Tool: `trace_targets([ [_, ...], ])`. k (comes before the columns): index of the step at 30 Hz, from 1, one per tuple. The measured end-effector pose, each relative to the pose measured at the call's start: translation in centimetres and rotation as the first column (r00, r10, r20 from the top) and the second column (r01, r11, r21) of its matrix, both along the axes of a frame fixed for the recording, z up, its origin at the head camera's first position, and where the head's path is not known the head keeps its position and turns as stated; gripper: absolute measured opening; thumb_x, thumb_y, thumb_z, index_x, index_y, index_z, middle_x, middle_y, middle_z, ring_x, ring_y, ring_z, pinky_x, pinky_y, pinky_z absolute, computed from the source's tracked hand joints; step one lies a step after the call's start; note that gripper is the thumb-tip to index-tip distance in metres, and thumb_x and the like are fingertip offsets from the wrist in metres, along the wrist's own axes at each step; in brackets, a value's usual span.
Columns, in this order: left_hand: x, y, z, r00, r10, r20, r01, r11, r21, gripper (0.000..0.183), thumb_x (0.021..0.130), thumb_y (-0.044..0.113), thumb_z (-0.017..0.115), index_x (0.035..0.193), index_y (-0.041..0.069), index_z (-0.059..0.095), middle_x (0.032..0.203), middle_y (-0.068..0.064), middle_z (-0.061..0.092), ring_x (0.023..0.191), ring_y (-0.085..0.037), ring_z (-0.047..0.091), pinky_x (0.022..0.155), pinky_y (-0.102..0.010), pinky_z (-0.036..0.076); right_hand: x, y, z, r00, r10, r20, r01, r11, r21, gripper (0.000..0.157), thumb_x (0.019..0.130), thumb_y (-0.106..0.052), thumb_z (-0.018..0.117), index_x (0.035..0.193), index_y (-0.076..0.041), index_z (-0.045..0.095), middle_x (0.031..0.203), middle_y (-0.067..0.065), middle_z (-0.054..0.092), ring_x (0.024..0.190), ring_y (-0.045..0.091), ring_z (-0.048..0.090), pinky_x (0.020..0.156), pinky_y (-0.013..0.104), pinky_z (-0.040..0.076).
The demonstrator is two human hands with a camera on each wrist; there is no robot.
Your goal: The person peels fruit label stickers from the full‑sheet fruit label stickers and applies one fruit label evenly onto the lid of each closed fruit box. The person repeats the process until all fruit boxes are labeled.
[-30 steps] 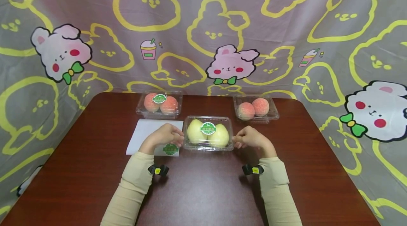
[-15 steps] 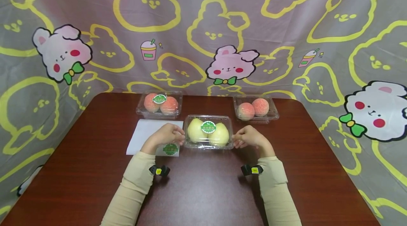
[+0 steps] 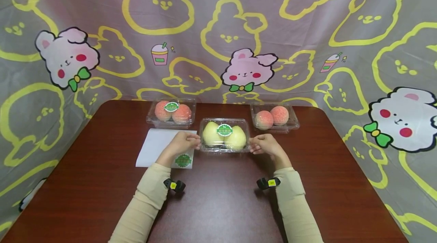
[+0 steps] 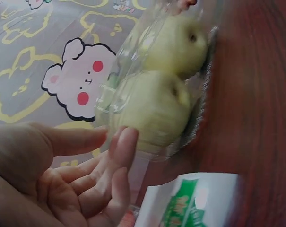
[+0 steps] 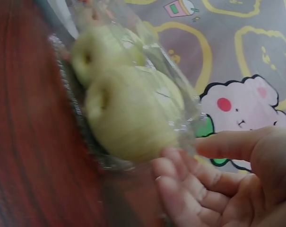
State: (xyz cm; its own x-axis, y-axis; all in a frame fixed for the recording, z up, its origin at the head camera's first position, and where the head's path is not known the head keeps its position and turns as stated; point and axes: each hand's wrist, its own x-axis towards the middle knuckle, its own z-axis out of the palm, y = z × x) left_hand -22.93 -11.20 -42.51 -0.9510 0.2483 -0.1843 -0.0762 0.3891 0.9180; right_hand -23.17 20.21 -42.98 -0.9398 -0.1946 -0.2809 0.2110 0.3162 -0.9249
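Note:
A clear plastic clamshell box sits between both hands in the middle of the table. Inside lie two pale yellow-green pears, and a round green-and-white label is stuck on the lid. My left hand pinches the box's left end between thumb and fingertips, the other fingers loosely bent. At the opposite end, my right hand holds the rim the same way. Both wrist views show the pears through the clear wall, and the right thumb at the box's corner.
Behind, two clear boxes of pink peaches stand: the left box carries a green label, the right box shows none. White paper with a green label lies under the left hand. A patterned curtain closes off the back.
Both hands have moved the box of pears away from the person, toward the two peach boxes. The peach boxes and the paper have stayed put.

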Motion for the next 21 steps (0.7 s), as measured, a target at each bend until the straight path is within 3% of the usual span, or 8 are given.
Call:
trace_targets([
  [4,-0.2,0.2,-0.5,0.998,0.064,-0.029,-0.063,0.998,0.027,0.03,0.095,0.006,0.055,0.117,-0.014,0.059,0.098,-0.026,0.072,0.068,-0.001,0.064,0.082,-0.033,0.059,-0.3,-0.3,-0.5,0.999,-0.05,-0.002,0.05,0.997,-0.053,0.037,0.097,-0.012,0.052,0.112,0.021,0.055,0.064,-0.007,0.064,0.057,0.002,0.062,0.058,0.017,0.055],
  [8,-0.3,0.1,-0.5,0.996,0.076,-0.037,-0.075,0.997,0.016,0.032,0.096,0.01,0.055,0.118,-0.012,0.059,0.101,-0.026,0.072,0.071,-0.003,0.067,0.083,-0.031,0.058,-0.2,0.0,-0.5,0.999,-0.039,0.012,0.04,0.997,-0.067,0.038,0.096,-0.013,0.054,0.114,0.02,0.055,0.065,-0.007,0.065,0.058,0.002,0.062,0.059,0.017,0.055],
  [12,0.0,-0.4,0.1,1.0,-0.001,0.024,0.0,1.0,0.014,0.033,0.096,0.011,0.055,0.119,-0.013,0.059,0.101,-0.025,0.072,0.076,-0.007,0.069,0.088,-0.037,0.057,0.0,0.8,-0.2,0.998,0.043,0.054,-0.039,0.996,-0.083,0.039,0.096,-0.012,0.054,0.118,0.021,0.053,0.067,-0.006,0.066,0.06,0.002,0.063,0.061,0.018,0.056],
  [16,0.1,-0.9,0.4,0.991,-0.086,0.098,0.085,0.996,0.019,0.034,0.096,0.013,0.055,0.119,-0.012,0.059,0.106,-0.025,0.071,0.083,-0.012,0.071,0.097,-0.046,0.053,-0.1,1.3,-0.3,0.987,0.132,0.095,-0.118,0.984,-0.135,0.041,0.096,-0.01,0.052,0.12,0.023,0.049,0.07,-0.007,0.067,0.063,0.003,0.065,0.064,0.018,0.057],
  [21,-0.1,-0.9,0.1,0.987,-0.096,0.131,0.093,0.995,0.029,0.034,0.096,0.015,0.056,0.119,-0.01,0.061,0.105,-0.022,0.073,0.084,-0.011,0.072,0.1,-0.047,0.05,-0.1,1.5,-0.4,0.977,0.166,0.136,-0.135,0.968,-0.211,0.03,0.096,-0.007,0.051,0.114,0.017,0.054,0.073,-0.005,0.069,0.068,0.005,0.068,0.067,0.019,0.058],
])
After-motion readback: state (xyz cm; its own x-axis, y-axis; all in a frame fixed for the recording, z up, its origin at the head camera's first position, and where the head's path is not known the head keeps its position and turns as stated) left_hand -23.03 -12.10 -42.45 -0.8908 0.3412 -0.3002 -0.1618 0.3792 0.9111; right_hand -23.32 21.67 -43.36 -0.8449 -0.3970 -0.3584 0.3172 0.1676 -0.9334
